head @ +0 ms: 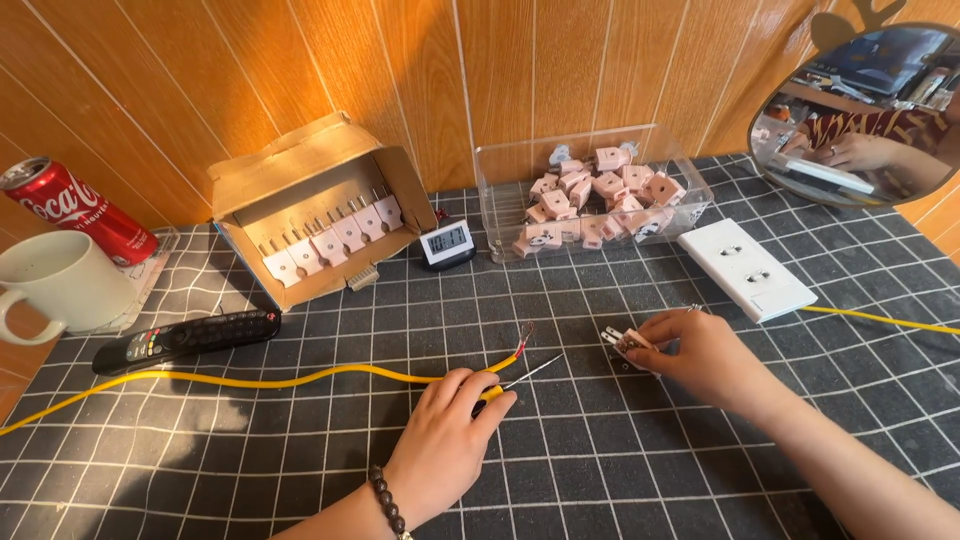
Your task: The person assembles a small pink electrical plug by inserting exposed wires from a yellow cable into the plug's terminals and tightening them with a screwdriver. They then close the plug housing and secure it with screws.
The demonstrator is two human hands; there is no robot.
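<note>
Clearly the bare strands at the end of the yellow cable (300, 380) could fray or splay if I drag them. My left hand (450, 430) presses it against the checked mat (620, 470), fingers together on top. My right hand (700, 355) pinches a pink plug (630, 343) at its fingertips, just right of the strands.

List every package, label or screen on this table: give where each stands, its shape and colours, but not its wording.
Red drink can: far left, by the white mug; cylinder with white lettering.
Brown cardboard box: back left, open, holding pale plug parts.
Small digital clock: back centre; dark frame, grey screen.
Clear plastic tub: back right, holding pink plugs.
</note>
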